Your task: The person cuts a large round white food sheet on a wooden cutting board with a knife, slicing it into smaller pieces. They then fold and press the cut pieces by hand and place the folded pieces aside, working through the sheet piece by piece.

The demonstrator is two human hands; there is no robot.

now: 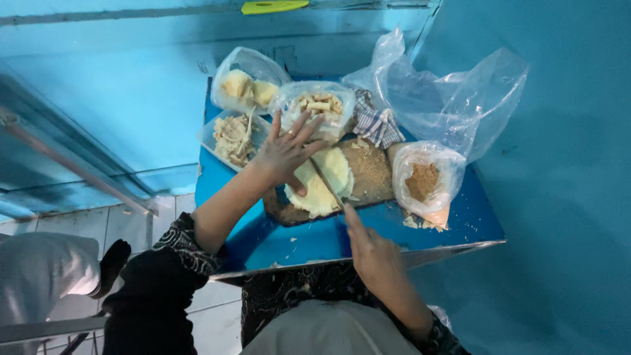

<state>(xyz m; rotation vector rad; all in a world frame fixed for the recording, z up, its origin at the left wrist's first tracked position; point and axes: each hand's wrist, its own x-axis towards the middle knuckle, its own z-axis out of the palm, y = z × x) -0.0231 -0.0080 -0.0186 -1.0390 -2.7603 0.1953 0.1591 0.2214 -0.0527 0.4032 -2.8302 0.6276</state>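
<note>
On the board [368,174], our left hand [286,151] presses spread on the dough [325,181] while our right hand [368,246] pinches the knife [327,183], its cut only partway through.

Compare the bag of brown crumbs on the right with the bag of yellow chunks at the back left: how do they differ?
The crumb bag holds fine brown crumbs; the chunk bag holds big pale yellow lumps. The crumb bag sits at the table's near right, mouth open, crumbs spilled beside it; the chunk bag sits far left beside a plastic tub. Both are clear plastic, untouched by either hand.
</note>
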